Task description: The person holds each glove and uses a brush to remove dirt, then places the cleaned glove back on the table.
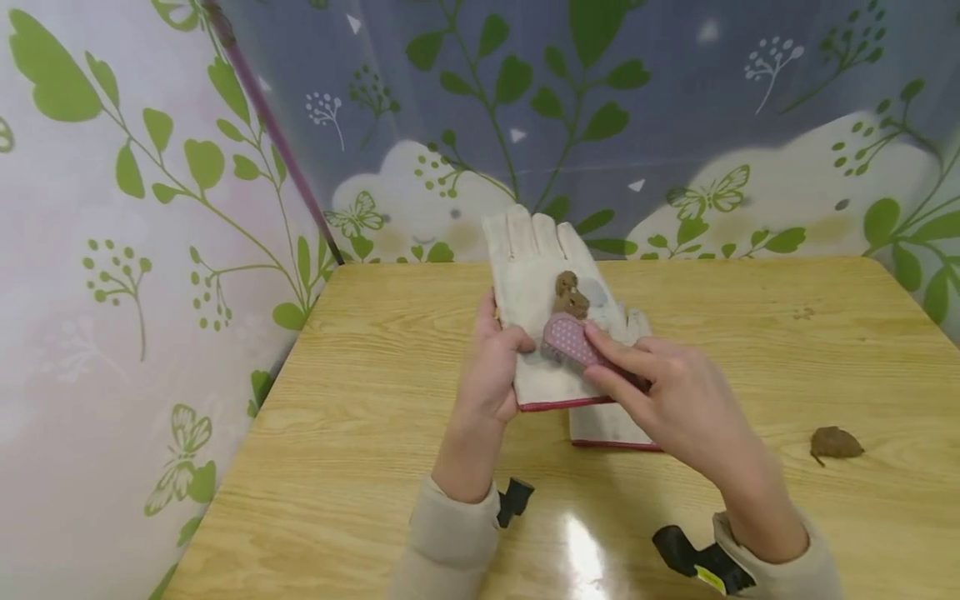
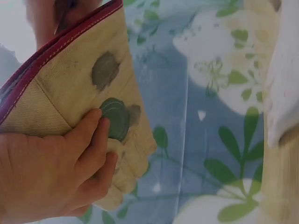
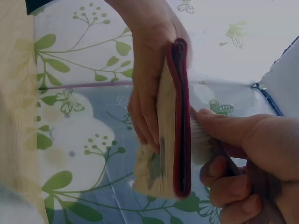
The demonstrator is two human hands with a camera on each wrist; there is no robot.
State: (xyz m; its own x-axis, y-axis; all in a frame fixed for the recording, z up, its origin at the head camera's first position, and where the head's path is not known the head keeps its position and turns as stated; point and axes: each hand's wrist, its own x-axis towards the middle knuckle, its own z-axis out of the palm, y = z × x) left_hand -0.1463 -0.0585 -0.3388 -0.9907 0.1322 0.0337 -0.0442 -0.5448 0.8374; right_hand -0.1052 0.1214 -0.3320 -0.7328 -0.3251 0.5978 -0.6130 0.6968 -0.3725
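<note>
My left hand [image 1: 489,367] holds a white work glove [image 1: 525,292] with red cuff trim, thumb on its front and fingers behind. A brown lump [image 1: 572,302] sits on the glove's palm area. My right hand [image 1: 686,400] grips a brush [image 1: 568,340] with a pink, white-dotted back; its pale bristles [image 3: 200,140] touch the glove in the right wrist view. Grey stains [image 2: 105,70] mark the glove's other side in the left wrist view, where a round grey-green disc [image 2: 116,119] lies by my left fingertips. Under the held glove, a second white glove [image 1: 611,425] lies on the table.
Another brown lump [image 1: 836,443] lies on the wood-grain table [image 1: 360,400] to the right. A leaf-patterned curtain [image 1: 465,100] hangs behind the table and along the left side. Black wrist mounts [image 1: 678,550] sit below both sleeves.
</note>
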